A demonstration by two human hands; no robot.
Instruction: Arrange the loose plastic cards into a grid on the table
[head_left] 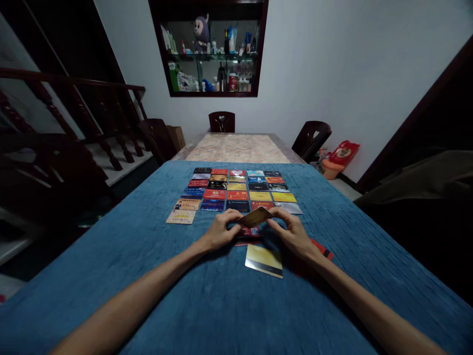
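Observation:
A gold-brown plastic card (255, 217) is held up between both hands, tilted above the table. My left hand (221, 229) pinches its left end, and my right hand (291, 229) grips its right end. Beneath it lie red cards (248, 232), partly hidden by the held card and my fingers. Closer to me rests a gold card with a dark stripe (263, 261). A red card with a black stripe (322, 249) shows partly behind my right wrist. Beyond my hands, several cards (237, 195) lie in neat columns, the leftmost ending with a cream card (181, 216).
A blue cloth (148, 266) covers the near part of the table, with its marbled top (240, 147) bare at the far end. Dark wooden chairs (311, 140) stand around it. A wooden railing (74, 79) runs along the left, and a red bag (344, 152) sits on the right.

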